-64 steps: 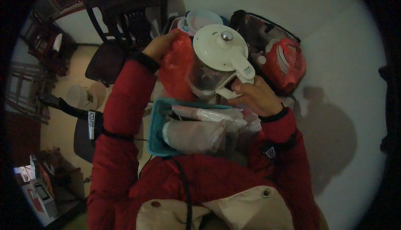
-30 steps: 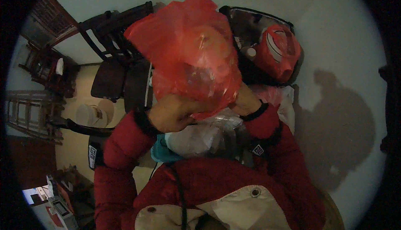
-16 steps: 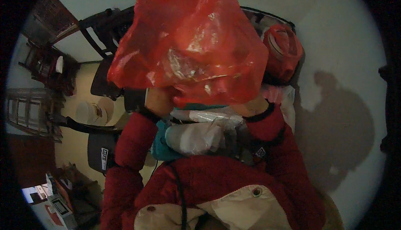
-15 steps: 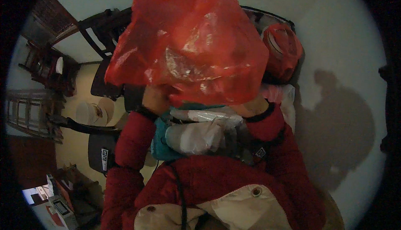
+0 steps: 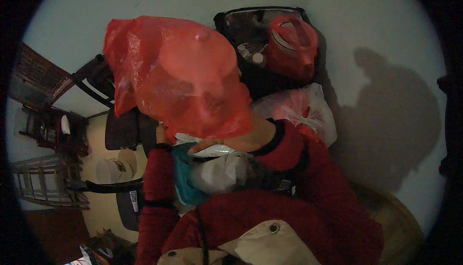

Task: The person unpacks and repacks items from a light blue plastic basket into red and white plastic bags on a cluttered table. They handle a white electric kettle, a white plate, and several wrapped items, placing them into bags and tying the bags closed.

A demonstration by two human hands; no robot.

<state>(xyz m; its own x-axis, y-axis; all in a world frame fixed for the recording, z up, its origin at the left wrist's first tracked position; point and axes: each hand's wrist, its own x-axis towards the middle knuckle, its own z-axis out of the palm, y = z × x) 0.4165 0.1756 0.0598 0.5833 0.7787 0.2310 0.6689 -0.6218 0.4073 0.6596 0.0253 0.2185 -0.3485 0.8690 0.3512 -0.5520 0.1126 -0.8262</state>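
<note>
Red bag (image 5: 144,91) shifted leftward, right hand (image 5: 236,142) stretched left along its lower edge, left hand (image 5: 162,135) mostly covered beside it, cannot tell either grip

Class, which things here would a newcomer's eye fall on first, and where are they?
The large translucent red bag left of centre stands out first, a lidded jug showing through it, the left hand and right hand at its lower edge. Next, the red-wrapped object in the black case at upper right, then the dark shadow on the wall at right.
</note>
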